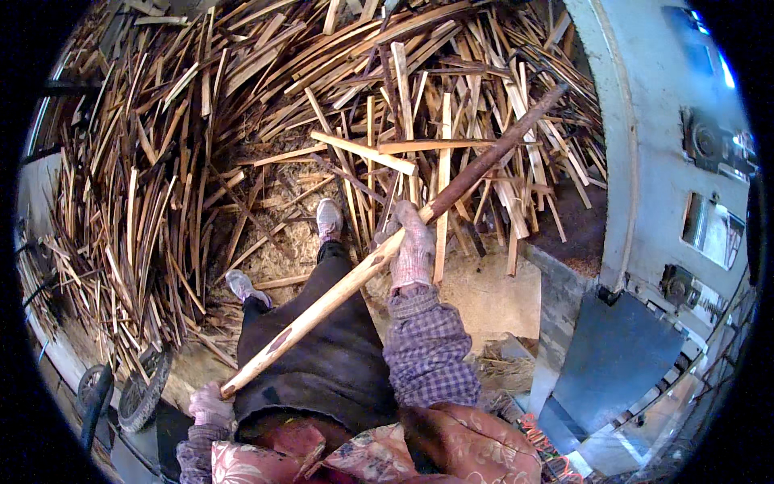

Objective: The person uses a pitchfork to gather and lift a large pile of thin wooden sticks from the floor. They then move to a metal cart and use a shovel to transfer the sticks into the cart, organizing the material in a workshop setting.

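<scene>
A heap of thin wood strips covers the ground ahead and to the left, tangled and piled loosely, with sawdust bare near the feet. A grey machine stands along the right side. Across the body runs a long pole, pale at the near end and dark toward the far tip, which reaches into the strips, slanted as a lever or rake would be. The right hand, gloved, is wrapped tight around its middle to steer it; the left hand, also gloved, is closed over the butt end beside the hip. A small wheel sits at the lower left.
</scene>
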